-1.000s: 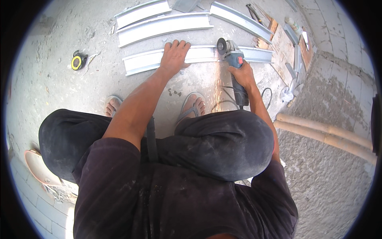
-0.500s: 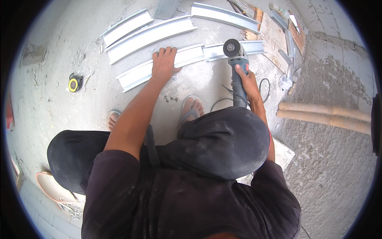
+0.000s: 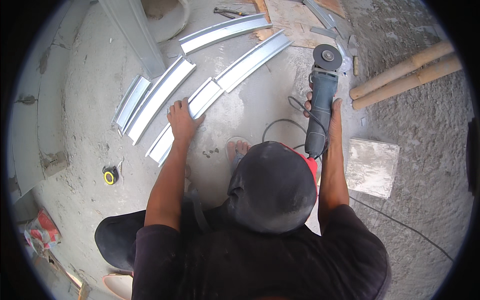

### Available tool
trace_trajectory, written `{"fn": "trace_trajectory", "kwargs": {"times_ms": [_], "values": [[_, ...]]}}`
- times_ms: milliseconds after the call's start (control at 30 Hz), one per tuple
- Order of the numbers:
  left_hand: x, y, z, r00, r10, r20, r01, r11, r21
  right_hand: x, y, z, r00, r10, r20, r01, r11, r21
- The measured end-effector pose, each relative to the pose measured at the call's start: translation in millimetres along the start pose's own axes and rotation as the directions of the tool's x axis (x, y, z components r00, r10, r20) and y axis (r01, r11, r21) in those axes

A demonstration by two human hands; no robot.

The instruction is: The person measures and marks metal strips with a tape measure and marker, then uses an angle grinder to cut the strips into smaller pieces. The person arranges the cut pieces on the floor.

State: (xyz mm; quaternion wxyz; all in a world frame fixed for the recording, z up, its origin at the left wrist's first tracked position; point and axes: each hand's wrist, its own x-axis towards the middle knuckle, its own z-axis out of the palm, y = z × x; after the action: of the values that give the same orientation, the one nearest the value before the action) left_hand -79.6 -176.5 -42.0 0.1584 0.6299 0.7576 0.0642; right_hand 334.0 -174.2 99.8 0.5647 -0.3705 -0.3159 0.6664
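My left hand (image 3: 183,122) curls its fingers over a silver metal channel (image 3: 206,95) on the concrete floor, thumb on the near side. A second channel (image 3: 252,60) meets its far end. On the right, my right hand (image 3: 336,117) grips a grey-blue angle grinder (image 3: 320,110) from beneath, its fingers and thumb showing on opposite sides. The grinder's dark disc (image 3: 327,56) points away from me, apart from the channels. Whether the disc is spinning I cannot tell. Beyond my left hand lie more channel pieces (image 3: 162,100).
A yellow-and-black tape measure (image 3: 110,175) lies at left. The grinder's black cord (image 3: 400,225) trails across the floor. Two wooden poles (image 3: 405,75) and a pale square slab (image 3: 372,167) lie at right. At the back are pliers (image 3: 230,12) and a wooden board (image 3: 290,22).
The view has swung round, shifting the channels and tape measure within it. My right hand's thumb has left the grinder's top, and the grinder has turned. My left hand remains on the same channel.
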Motion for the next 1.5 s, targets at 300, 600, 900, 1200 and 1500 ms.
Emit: {"fn": "trace_trajectory", "kwargs": {"times_ms": [300,600,900,1200,1500], "values": [[-22.0,0.7,-13.8,1.0,-0.004,-0.024,0.006,0.996,0.094,5.3,34.6,-73.1,0.784,0.189,-0.591,-0.464,0.811,-0.357],[3.5,-8.9,-45.4,0.989,0.123,0.078,-0.134,0.978,0.162,15.6,23.3,-212.3,0.641,-0.189,-0.744,-0.286,0.841,-0.459],[58.9,17.5,-182.0,0.909,0.298,0.291,-0.395,0.837,0.378,67.2,-10.5,-311.9,0.531,-0.378,-0.759,-0.636,0.414,-0.651],[25.1,7.7,-292.1,0.861,0.415,0.295,-0.509,0.703,0.497,70.7,9.3,-354.4,0.618,-0.225,-0.753,-0.612,0.464,-0.641],[0.4,-7.4,-293.1,0.923,0.277,0.267,-0.373,0.814,0.446,69.6,9.0,-346.5,0.61,-0.236,-0.756,-0.728,0.209,-0.653]]}}
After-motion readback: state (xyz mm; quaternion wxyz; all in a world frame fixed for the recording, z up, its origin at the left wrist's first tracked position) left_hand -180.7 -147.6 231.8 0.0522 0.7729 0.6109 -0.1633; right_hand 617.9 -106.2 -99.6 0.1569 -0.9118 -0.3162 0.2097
